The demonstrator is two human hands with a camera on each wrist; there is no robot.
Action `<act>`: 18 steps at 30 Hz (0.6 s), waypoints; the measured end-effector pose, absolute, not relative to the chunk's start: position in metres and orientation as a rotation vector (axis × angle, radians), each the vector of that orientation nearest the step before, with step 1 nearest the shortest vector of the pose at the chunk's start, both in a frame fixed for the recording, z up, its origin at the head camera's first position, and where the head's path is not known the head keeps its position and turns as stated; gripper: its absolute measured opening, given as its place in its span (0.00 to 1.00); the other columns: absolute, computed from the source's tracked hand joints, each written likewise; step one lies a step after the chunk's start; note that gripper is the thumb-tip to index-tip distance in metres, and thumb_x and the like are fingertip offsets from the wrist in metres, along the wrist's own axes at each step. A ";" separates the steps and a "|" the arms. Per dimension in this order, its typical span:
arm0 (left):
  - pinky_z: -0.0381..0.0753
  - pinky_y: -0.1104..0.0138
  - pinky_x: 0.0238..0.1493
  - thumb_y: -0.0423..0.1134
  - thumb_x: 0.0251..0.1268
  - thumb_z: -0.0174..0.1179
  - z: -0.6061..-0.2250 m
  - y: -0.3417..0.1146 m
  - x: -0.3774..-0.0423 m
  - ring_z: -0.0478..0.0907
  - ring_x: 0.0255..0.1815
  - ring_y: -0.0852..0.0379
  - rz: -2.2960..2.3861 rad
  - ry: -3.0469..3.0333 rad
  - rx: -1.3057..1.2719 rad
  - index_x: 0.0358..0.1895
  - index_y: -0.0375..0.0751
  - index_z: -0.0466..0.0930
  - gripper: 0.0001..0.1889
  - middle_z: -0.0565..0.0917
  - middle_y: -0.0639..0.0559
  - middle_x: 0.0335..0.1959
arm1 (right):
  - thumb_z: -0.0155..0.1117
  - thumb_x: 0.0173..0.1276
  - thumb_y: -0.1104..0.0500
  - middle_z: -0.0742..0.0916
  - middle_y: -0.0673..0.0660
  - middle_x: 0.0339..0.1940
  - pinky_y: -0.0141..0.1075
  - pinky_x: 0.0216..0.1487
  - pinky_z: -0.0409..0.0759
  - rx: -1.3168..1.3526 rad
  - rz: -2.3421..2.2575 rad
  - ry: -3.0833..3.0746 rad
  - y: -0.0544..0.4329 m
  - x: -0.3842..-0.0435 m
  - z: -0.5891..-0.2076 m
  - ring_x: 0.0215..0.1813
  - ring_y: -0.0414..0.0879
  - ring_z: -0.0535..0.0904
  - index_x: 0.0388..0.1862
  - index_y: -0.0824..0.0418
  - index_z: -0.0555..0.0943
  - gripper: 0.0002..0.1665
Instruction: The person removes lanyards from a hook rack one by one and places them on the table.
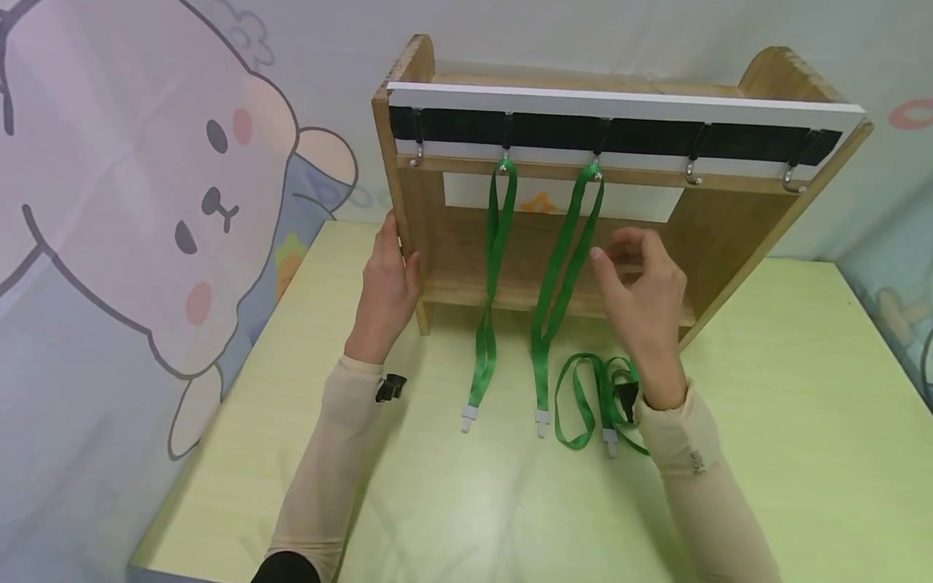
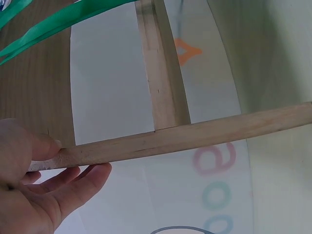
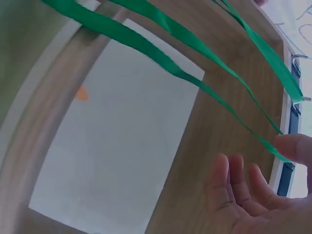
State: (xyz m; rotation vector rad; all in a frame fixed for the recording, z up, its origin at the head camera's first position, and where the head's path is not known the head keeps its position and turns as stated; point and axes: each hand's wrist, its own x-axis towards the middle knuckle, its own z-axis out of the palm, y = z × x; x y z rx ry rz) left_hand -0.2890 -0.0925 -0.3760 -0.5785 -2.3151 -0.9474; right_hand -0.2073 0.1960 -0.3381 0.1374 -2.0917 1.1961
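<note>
My left hand holds the left side panel of a wooden shelf. In the left wrist view, the thumb and fingers lie on opposite faces of the panel's edge. Two green lanyards hang from metal hooks on the shelf's front bar, the left lanyard and the right lanyard. My right hand is just right of the right lanyard, with loosely bent fingers and nothing between them. Its thumb tip overlaps the strap's upper end in the right wrist view.
Another green lanyard lies looped on the table, partly behind my right wrist. A black buckle is beside my left sleeve. Bare hooks include the far-left hook and two on the right. A printed cloth hangs behind.
</note>
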 end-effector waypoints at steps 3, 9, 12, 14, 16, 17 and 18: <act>0.79 0.46 0.59 0.24 0.76 0.50 -0.375 -0.093 -0.289 0.73 0.63 0.30 -0.942 -2.319 -0.580 0.74 0.20 0.51 0.28 0.68 0.23 0.65 | 0.66 0.70 0.62 0.86 0.63 0.44 0.26 0.39 0.77 0.147 1.219 -2.031 0.191 -0.210 -0.333 0.42 0.39 0.81 0.52 0.72 0.78 0.17; 0.79 0.46 0.59 0.24 0.76 0.50 -0.375 -0.094 -0.290 0.73 0.62 0.30 -0.934 -2.314 -0.580 0.73 0.19 0.51 0.28 0.68 0.23 0.64 | 0.71 0.65 0.54 0.82 0.52 0.45 0.29 0.41 0.81 0.159 1.297 -1.915 0.180 -0.218 -0.322 0.48 0.47 0.81 0.52 0.68 0.77 0.24; 0.79 0.47 0.59 0.24 0.76 0.50 -0.376 -0.093 -0.290 0.74 0.62 0.30 -0.937 -2.316 -0.575 0.74 0.20 0.51 0.29 0.68 0.23 0.64 | 0.71 0.64 0.55 0.80 0.46 0.45 0.33 0.43 0.82 0.151 1.322 -1.890 0.174 -0.221 -0.319 0.49 0.46 0.81 0.52 0.69 0.75 0.25; 0.79 0.47 0.59 0.25 0.76 0.50 -0.376 -0.093 -0.290 0.74 0.62 0.31 -0.937 -2.320 -0.571 0.74 0.19 0.51 0.29 0.68 0.23 0.64 | 0.71 0.65 0.56 0.79 0.46 0.46 0.34 0.44 0.82 0.140 1.336 -1.886 0.170 -0.223 -0.318 0.49 0.45 0.81 0.52 0.70 0.74 0.25; 0.79 0.47 0.60 0.25 0.76 0.50 -0.377 -0.093 -0.290 0.74 0.62 0.31 -0.938 -2.322 -0.568 0.74 0.20 0.51 0.29 0.68 0.24 0.64 | 0.70 0.67 0.58 0.80 0.50 0.47 0.34 0.44 0.81 0.135 1.339 -1.889 0.167 -0.225 -0.318 0.49 0.45 0.81 0.52 0.71 0.73 0.23; 0.79 0.47 0.60 0.25 0.76 0.50 -0.377 -0.093 -0.289 0.74 0.61 0.31 -0.934 -2.322 -0.567 0.74 0.20 0.51 0.29 0.68 0.24 0.64 | 0.69 0.68 0.59 0.81 0.53 0.47 0.33 0.43 0.81 0.137 1.335 -1.889 0.165 -0.226 -0.318 0.48 0.47 0.81 0.52 0.72 0.73 0.22; 0.79 0.47 0.60 0.25 0.76 0.50 -0.377 -0.093 -0.289 0.74 0.62 0.31 -0.932 -2.321 -0.567 0.74 0.20 0.51 0.29 0.68 0.24 0.64 | 0.69 0.68 0.59 0.81 0.56 0.47 0.31 0.42 0.81 0.138 1.327 -1.889 0.163 -0.227 -0.317 0.48 0.47 0.82 0.52 0.72 0.74 0.21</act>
